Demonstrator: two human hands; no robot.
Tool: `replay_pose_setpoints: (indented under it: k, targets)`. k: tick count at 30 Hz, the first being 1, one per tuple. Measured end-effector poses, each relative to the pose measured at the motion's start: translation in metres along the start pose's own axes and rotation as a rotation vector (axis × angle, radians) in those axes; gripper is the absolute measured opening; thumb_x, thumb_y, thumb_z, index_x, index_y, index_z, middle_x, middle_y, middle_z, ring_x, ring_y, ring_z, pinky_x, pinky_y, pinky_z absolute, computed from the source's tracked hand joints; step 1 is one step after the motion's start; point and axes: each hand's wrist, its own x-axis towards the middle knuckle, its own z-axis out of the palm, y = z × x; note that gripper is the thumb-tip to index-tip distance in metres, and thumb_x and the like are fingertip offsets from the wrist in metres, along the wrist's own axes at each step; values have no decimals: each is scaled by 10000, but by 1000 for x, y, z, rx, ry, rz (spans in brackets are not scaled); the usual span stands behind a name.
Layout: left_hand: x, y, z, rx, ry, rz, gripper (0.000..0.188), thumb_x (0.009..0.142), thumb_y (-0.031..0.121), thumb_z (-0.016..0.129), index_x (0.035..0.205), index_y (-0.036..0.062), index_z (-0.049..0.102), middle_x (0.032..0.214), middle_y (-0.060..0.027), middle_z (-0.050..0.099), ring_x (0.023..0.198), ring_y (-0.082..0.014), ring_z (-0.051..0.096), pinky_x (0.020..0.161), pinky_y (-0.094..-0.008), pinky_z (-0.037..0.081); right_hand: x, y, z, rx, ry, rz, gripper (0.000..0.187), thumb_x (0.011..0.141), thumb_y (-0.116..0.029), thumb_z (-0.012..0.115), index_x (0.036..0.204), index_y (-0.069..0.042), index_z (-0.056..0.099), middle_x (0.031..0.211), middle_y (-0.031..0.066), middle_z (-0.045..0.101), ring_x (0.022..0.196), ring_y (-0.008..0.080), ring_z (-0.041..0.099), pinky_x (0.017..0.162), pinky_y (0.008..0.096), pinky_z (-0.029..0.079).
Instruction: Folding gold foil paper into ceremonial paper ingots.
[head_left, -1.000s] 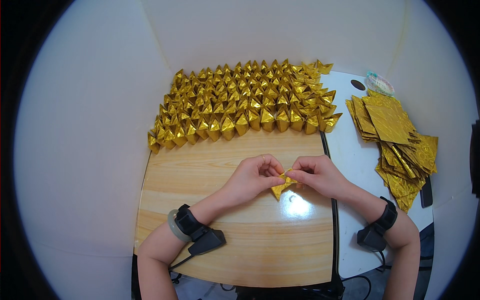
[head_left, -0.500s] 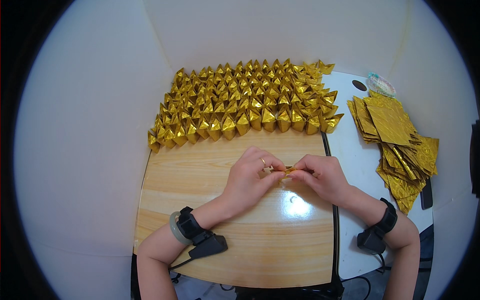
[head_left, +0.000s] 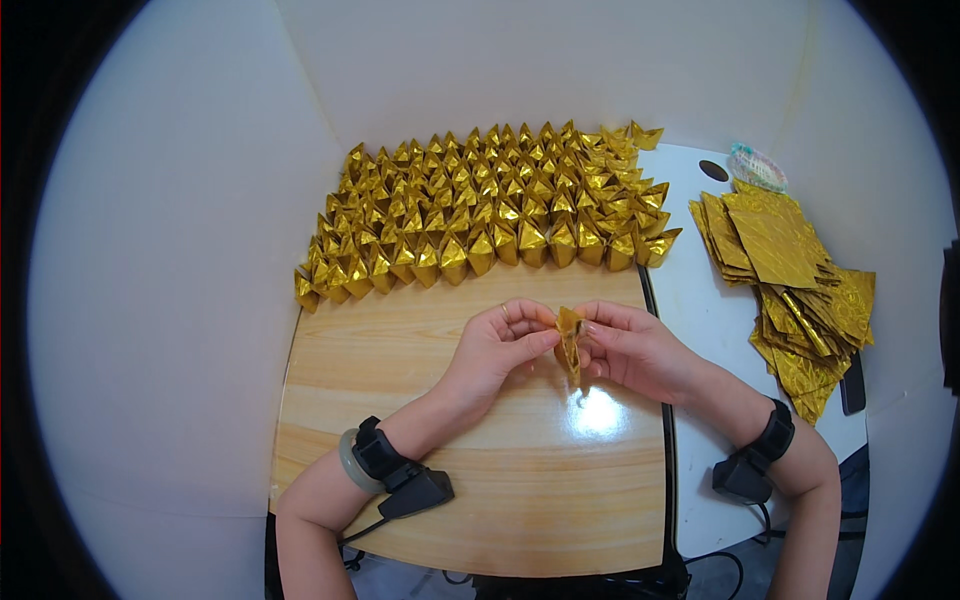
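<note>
Between my two hands a folded piece of gold foil paper [head_left: 569,340] is held upright above the wooden board, its layers seen edge-on. My left hand [head_left: 497,350] pinches its left side between thumb and fingers. On the other side my right hand [head_left: 637,350] grips it with the thumb in front, some fingers partly tucked behind. Beyond the hands, several close rows of finished gold paper ingots [head_left: 490,205] with pointed tips stand across the far part of the board. Loose gold paper sheets [head_left: 785,250] lie in an uneven pile at the right.
The wood-grain board [head_left: 450,500] meets a white tabletop [head_left: 690,310] on the right. Behind the sheets sits a small clear patterned packet [head_left: 758,168]. A dark flat object [head_left: 853,385] shows beside the pile. White walls [head_left: 180,300] enclose the table. A black cabled band is on each wrist.
The gold paper has been turned and raised, so its folded body now shows upright between my fingers. Both hands have shifted slightly and the fingers have opened around it.
</note>
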Motion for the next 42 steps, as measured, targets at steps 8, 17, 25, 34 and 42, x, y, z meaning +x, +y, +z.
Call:
replay_pose_setpoints:
  k: [8,17,25,34,42]
  targets:
    - [-3,-1,4,-254,-64,-111,188,884,98,640,1050,77,555,959,1,636,844,-54,601,700,-174,480,-1,-1,2,92,-96,57,240,942,-148,563,1151,-35,526,992,-1,564,910,73,557,779,215,452]
    - [-2,-4,1,-325,-107,-95,151,902,96,613,1028,85,530,942,1,625,873,-76,610,737,-194,502,0,-2,-1,79,-73,80,211,907,-109,610,1098,-33,560,933,6,601,841,72,580,750,206,472]
    - [-4,4,9,-385,-181,-104,268,902,97,603,1145,63,495,1023,-24,602,943,-103,597,806,-232,503,-3,-5,1,177,-89,84,163,926,-161,595,1033,-39,576,898,14,600,790,75,573,721,199,485]
    - [-3,-5,2,-433,-109,-65,348,891,81,604,1219,50,491,981,15,573,939,-75,558,793,-220,461,0,-2,-1,175,-18,21,166,941,-191,569,1011,-40,577,856,9,610,761,73,581,673,213,485]
    - [-6,5,13,-29,-103,11,383,879,102,639,1244,63,529,915,31,545,880,-50,542,767,-208,447,-2,-4,6,206,51,91,184,953,-167,542,1055,-16,567,900,20,605,782,82,581,683,221,496]
